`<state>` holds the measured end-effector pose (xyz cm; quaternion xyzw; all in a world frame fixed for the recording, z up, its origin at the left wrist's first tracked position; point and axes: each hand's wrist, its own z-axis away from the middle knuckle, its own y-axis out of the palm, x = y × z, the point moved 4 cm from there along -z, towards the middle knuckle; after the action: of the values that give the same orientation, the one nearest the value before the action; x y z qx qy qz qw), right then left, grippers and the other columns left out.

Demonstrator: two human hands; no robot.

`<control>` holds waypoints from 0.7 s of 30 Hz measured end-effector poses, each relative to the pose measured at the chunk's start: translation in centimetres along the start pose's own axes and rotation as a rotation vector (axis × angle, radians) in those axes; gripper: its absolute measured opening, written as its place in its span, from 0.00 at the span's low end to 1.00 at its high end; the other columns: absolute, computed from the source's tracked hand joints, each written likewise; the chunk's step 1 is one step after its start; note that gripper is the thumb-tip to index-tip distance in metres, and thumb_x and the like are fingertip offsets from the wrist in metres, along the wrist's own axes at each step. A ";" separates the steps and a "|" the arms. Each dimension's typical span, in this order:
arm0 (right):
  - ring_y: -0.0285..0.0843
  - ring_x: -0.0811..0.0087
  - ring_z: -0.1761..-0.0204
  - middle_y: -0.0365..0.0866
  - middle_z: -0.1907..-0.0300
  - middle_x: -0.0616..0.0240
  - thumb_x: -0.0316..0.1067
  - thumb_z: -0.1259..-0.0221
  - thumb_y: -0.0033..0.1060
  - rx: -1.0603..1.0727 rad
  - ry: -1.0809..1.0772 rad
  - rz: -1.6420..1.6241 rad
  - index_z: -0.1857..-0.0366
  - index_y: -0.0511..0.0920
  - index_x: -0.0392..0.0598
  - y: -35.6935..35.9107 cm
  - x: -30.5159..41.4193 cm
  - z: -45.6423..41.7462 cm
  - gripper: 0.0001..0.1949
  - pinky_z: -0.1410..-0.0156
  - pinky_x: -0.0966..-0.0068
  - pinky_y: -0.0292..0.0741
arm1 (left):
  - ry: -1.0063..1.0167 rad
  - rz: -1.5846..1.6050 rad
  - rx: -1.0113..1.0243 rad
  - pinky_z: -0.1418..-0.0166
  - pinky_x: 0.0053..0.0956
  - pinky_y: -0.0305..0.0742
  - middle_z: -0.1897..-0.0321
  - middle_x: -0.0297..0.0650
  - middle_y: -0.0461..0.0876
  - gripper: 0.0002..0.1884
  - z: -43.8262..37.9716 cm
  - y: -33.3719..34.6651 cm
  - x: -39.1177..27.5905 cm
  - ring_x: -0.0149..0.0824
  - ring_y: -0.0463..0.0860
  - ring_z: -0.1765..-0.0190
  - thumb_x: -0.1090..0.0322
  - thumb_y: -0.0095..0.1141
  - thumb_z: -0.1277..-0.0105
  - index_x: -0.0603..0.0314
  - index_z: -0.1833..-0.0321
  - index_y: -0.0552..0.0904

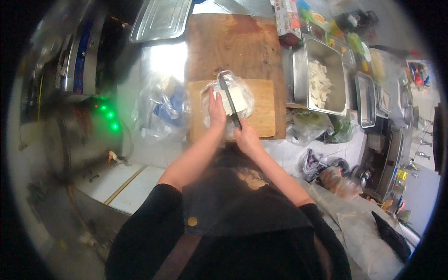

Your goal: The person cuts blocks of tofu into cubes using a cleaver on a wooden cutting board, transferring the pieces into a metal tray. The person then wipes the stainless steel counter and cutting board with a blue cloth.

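A white block that looks like tofu [238, 98] lies on a clear plastic bag [247, 86] on a light wooden cutting board [265, 108]. My right hand [247, 135] is closed around the handle of a knife [228, 93], whose dark blade runs up and to the left over the block. My left hand [217, 110] rests flat along the block's left side, its fingers pointing away from me. A thin part of the block shows between that hand and the blade. The blade's lower edge cannot be made out.
A deep steel pan [336, 73] with white pieces stands at the right. Beyond the board stretches a larger wooden board [234, 49], with a metal tray [161, 19] at its upper left. Plastic bags with something blue [169, 110] lie left. A printed carton [287, 21] stands upper right.
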<state>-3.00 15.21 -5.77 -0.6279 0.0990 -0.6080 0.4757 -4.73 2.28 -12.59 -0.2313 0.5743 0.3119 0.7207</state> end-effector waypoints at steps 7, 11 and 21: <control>0.76 0.50 0.70 0.75 0.75 0.44 0.31 0.51 0.49 0.099 0.036 -0.099 0.45 0.65 0.37 -6.0 7.4 1.0 0.25 0.62 0.61 0.72 | 0.006 0.101 0.069 0.35 0.32 0.54 0.39 0.49 0.61 0.24 1.2 -0.6 -7.5 0.43 0.62 0.38 0.58 0.31 0.30 0.64 0.35 0.55; 0.75 0.50 0.72 0.75 0.75 0.47 0.30 0.52 0.52 0.035 -0.108 -0.142 0.42 0.62 0.38 -8.6 10.3 1.7 0.28 0.63 0.62 0.72 | -0.030 0.616 0.133 0.39 0.29 0.61 0.43 0.43 0.66 0.22 2.1 -0.8 -14.0 0.36 0.67 0.43 0.56 0.33 0.30 0.61 0.38 0.62; 0.73 0.64 0.76 0.73 0.79 0.57 0.31 0.51 0.56 -0.006 -0.167 -0.244 0.42 0.64 0.42 -15.0 11.6 3.3 0.27 0.68 0.71 0.72 | -0.396 1.212 0.464 0.43 0.33 0.69 0.49 0.44 0.73 0.29 0.1 5.2 -11.1 0.40 0.73 0.47 0.44 0.37 0.35 0.59 0.41 0.66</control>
<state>-4.20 16.48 13.38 -0.6851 -0.0165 -0.6067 0.4029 -9.99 3.95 -1.60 0.3536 0.5116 0.5661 0.5410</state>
